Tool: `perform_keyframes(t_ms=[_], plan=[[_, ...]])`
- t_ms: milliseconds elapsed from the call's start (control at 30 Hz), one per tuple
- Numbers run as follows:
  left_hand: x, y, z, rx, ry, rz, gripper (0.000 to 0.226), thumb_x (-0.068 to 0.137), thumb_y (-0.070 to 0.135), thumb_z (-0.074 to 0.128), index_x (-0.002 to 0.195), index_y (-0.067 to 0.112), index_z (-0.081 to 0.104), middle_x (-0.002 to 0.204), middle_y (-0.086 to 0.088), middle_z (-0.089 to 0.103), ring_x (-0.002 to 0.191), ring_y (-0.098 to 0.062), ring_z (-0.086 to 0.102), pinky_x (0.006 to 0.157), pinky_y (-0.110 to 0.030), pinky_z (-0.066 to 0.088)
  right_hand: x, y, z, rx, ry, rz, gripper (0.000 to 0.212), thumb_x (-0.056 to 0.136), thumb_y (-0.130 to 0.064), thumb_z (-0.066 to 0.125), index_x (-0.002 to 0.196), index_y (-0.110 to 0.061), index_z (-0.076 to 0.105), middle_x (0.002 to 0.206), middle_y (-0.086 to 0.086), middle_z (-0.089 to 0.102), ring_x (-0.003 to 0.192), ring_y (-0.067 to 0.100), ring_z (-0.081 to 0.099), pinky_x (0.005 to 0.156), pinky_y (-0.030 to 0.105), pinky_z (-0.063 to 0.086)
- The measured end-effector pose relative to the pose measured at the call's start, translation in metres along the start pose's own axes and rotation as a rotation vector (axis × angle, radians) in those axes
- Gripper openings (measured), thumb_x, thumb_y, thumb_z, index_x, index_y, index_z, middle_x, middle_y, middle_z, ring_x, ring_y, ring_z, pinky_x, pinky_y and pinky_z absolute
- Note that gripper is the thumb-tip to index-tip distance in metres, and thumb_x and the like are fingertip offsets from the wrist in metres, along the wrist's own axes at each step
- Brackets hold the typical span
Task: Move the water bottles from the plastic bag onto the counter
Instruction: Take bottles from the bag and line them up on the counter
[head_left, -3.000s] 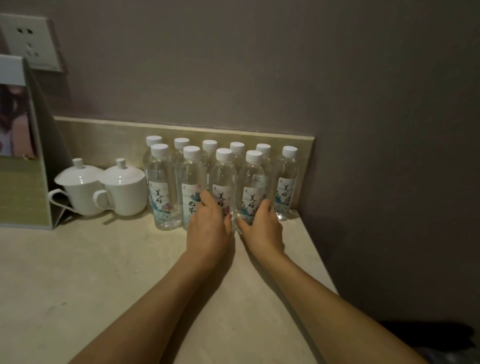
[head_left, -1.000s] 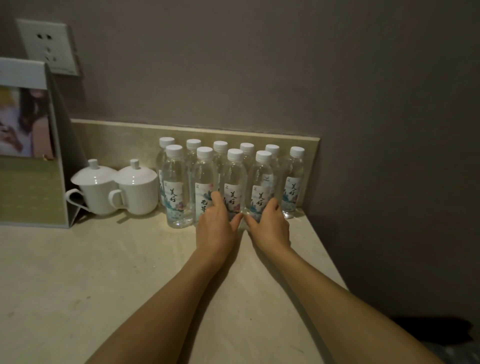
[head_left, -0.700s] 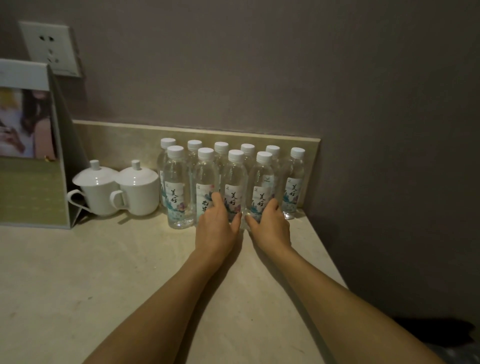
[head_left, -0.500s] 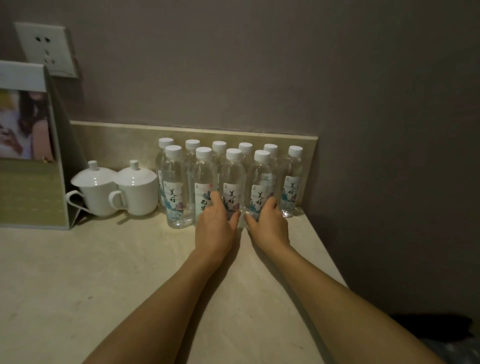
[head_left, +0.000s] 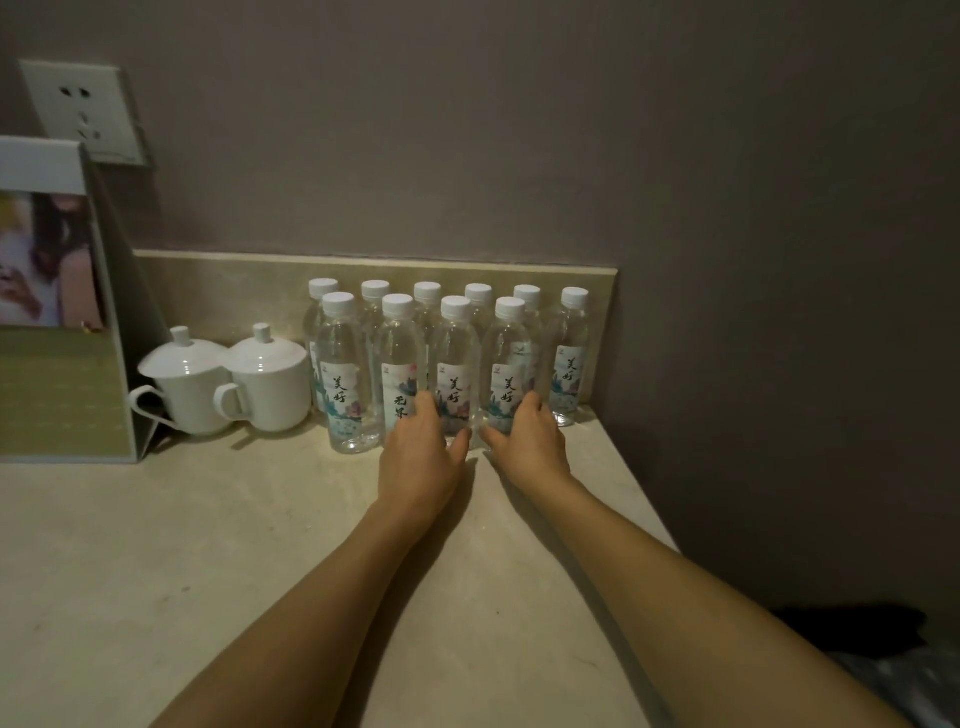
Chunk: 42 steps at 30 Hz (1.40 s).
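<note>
1. Two bare forearms are reaching in from the near edge across the beige tabletop (head_left: 156, 571), converging toward the far right corner.
2. Left hand (head_left: 418, 457) is lying against the lower part of two front-row bottles, the second and third from the left; grip is spread, fingers straight against the labels, thumb out to the right.
3. Right hand (head_left: 530, 441) is lying against the base of the rightmost front-row bottle (head_left: 506, 364); grip is spread, fingers straight, thumb pointing left toward the other thumb, the two nearly touching.
4. Water bottles (head_left: 343, 374) are standing upright on the tabletop in two rows, four in front, six behind, white caps on, packed close against the low backsplash (head_left: 234, 291).
5. Just left of the bottles, two white lidded cups (head_left: 270, 379) are sitting side by side, handles facing near-left.
6. Far left, a standing display card (head_left: 57, 312) is leaning upright; a wall socket (head_left: 85, 111) is showing above it.
7. Dark wall (head_left: 779, 260) is closing off the right side.
</note>
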<state>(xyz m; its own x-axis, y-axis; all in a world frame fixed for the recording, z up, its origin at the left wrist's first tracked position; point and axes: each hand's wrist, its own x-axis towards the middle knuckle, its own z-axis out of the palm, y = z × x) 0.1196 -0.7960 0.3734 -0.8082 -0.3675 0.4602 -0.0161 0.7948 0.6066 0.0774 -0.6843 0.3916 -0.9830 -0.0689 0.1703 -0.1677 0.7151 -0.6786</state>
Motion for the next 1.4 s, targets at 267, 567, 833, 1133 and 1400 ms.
perform_keyframes(t_ms=[267,567,833,1133,1400], plan=[[0.001,0.0,0.001,-0.05,0.007,-0.076,0.029,0.091,0.025,0.066,0.113,0.01,0.055,0.101,-0.01,0.07,0.09,-0.026,0.068,0.078,-0.042,0.059,-0.01,0.004,-0.003,-0.015,-0.018,0.009,0.054,0.092,-0.031,0.062,0.135,-0.01,0.038,0.137,0.012,0.046,0.124,0.034,0.05,0.098,0.054,0.047],[0.006,0.003,0.005,0.061,0.037,-0.013,0.031,0.09,0.021,0.067,0.109,0.003,0.05,0.101,-0.019,0.068,0.093,-0.037,0.066,0.077,-0.045,0.055,-0.011,0.004,0.001,-0.036,-0.015,0.011,0.059,0.091,-0.028,0.063,0.139,-0.01,0.033,0.139,0.012,0.042,0.122,0.033,0.051,0.098,0.048,0.048],[0.008,0.0,0.009,0.094,0.022,0.024,0.033,0.09,0.024,0.067,0.11,0.005,0.05,0.101,-0.018,0.07,0.094,-0.037,0.066,0.078,-0.044,0.053,-0.008,0.002,0.005,-0.056,0.02,0.03,0.048,0.094,-0.027,0.06,0.132,-0.01,0.036,0.136,0.015,0.044,0.117,0.036,0.054,0.095,0.05,0.049],[0.01,0.0,0.009,0.136,0.061,0.006,0.036,0.092,0.036,0.064,0.106,0.006,0.051,0.099,-0.017,0.068,0.091,-0.036,0.066,0.074,-0.043,0.053,0.002,0.004,0.009,-0.021,0.047,0.039,0.052,0.091,-0.036,0.062,0.13,-0.012,0.037,0.132,0.013,0.048,0.117,0.034,0.055,0.091,0.047,0.052],[0.012,0.005,0.013,0.153,0.05,0.021,0.039,0.091,0.035,0.067,0.105,0.006,0.046,0.1,-0.019,0.068,0.092,-0.039,0.067,0.072,-0.044,0.052,0.007,0.005,0.013,-0.045,0.06,0.049,0.053,0.09,-0.04,0.062,0.128,-0.013,0.036,0.132,0.013,0.048,0.116,0.038,0.055,0.089,0.055,0.051]])
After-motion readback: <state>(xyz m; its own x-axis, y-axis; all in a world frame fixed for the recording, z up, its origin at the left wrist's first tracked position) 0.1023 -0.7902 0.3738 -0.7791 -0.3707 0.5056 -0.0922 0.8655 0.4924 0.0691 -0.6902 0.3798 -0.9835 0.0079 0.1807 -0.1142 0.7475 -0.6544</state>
